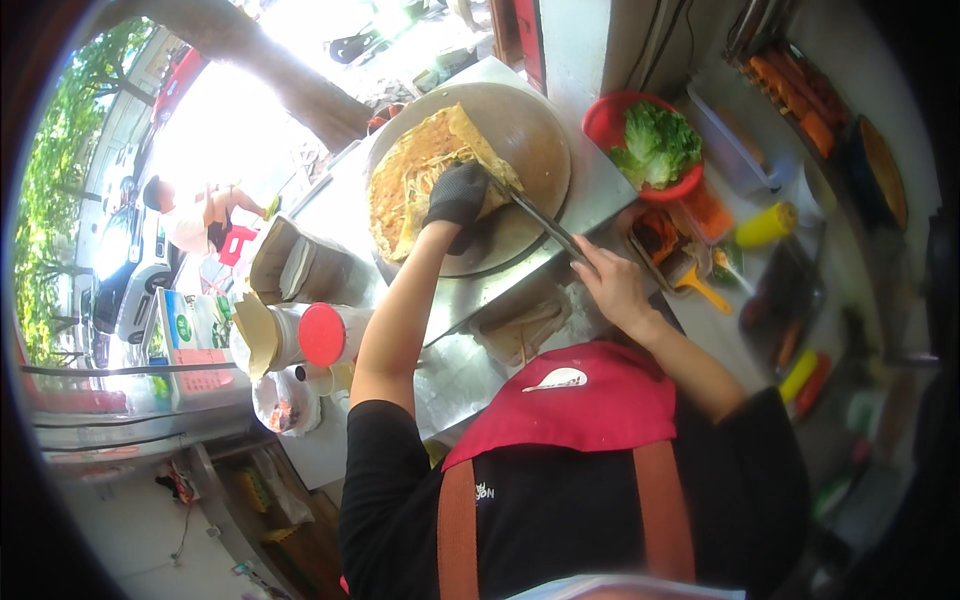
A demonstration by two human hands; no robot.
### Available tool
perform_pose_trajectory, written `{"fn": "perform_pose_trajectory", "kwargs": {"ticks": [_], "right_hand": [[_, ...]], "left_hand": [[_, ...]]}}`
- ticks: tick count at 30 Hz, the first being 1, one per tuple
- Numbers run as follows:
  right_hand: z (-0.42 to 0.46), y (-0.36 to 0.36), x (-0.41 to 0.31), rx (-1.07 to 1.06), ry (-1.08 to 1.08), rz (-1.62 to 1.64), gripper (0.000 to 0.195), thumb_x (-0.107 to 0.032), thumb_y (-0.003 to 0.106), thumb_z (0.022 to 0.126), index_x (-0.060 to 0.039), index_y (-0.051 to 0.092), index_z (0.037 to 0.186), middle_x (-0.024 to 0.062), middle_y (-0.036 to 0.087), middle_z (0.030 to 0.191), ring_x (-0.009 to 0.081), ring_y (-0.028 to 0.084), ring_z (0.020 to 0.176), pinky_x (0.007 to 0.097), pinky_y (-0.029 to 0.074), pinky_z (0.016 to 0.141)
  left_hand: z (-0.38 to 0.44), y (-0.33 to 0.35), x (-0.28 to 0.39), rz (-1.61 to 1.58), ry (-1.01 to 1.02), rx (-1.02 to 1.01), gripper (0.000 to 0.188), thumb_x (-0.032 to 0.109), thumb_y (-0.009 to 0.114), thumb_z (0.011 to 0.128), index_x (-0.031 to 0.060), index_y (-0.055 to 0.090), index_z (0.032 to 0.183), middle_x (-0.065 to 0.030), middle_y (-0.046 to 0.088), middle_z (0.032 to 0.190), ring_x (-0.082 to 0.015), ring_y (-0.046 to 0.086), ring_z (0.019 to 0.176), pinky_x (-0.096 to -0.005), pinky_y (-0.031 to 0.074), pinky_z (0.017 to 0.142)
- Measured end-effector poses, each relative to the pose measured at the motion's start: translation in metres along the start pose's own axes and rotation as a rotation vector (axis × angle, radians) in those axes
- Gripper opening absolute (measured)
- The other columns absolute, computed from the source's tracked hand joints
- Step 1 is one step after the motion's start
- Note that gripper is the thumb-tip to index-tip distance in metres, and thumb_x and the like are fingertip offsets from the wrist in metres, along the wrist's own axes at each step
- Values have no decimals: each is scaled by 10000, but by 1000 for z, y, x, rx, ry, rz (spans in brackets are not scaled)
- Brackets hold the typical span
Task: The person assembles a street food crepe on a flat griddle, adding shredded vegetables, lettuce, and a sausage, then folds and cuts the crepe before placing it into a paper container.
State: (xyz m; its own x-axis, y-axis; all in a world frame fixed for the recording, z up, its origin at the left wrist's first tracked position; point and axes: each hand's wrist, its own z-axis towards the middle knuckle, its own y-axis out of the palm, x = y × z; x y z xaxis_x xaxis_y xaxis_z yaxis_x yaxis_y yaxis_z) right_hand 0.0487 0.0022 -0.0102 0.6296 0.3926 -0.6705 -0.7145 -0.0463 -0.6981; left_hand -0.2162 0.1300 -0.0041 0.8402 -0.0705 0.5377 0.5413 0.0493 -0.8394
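A thin egg crepe point(409, 176) with shredded filling lies on the left part of a round griddle point(536, 142). Its far right edge is folded over. My left hand point(458, 195), in a dark knit glove, rests over the filling beside that fold; its fingertips are hidden against the food. From the right, my bare right hand point(615, 281) grips the handle of a long metal spatula point(544, 217). The spatula's far end meets the folded edge of the crepe, close to my left hand.
Right of the griddle are a red basin point(600, 124) of lettuce point(656, 142), a yellow-handled brush point(703, 289) and a yellow bottle point(766, 223). A red-lidded tub point(321, 335) and paper bags point(289, 262) stand left. Outside, a person point(195, 217) sits near parked cars.
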Motion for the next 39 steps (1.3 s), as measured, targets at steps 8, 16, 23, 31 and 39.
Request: {"fn": "perform_pose_trajectory", "kwargs": {"ticks": [8,16,23,31,39], "right_hand": [[8,-21,-1,-69,-179,-493,482,-215,595,821,-152,464,1280,70,521,743,237,588,613,357,469,529],[-4,-64,-8,-299,256,335,512,-204,577,853,-88,406,1322,44,571,747,137,543,502,236,431,431],[-8,-61,-4,-495,876,1161,244,-250,509,913,-62,522,1069,10,557,730,68,523,465,178,385,365],[32,-42,10,-466,740,1041,296,-257,520,907,-55,524,1123,13,569,727,67,537,502,182,392,397],[35,-73,70,-174,168,26,493,-213,589,833,-109,447,1294,96,588,832,192,595,653,311,468,598]], "left_hand": [[-17,-1,-19,-203,293,230,540,75,562,771,72,416,1291,-242,431,1283,-380,379,1223,-380,310,1035],[-38,-38,-20,170,444,-144,553,168,609,780,91,426,1296,-171,414,1324,-347,434,1183,-390,349,1003],[-49,-47,-19,280,394,-221,683,169,643,731,131,358,1350,-207,378,1338,-374,438,1168,-403,366,984],[-31,-17,0,143,264,-74,645,178,617,763,104,348,1345,-203,404,1309,-373,454,1137,-385,381,956],[30,-8,52,126,-60,-265,754,448,624,737,66,373,1337,-242,293,1382,-386,340,1252,-373,304,1038]]}}
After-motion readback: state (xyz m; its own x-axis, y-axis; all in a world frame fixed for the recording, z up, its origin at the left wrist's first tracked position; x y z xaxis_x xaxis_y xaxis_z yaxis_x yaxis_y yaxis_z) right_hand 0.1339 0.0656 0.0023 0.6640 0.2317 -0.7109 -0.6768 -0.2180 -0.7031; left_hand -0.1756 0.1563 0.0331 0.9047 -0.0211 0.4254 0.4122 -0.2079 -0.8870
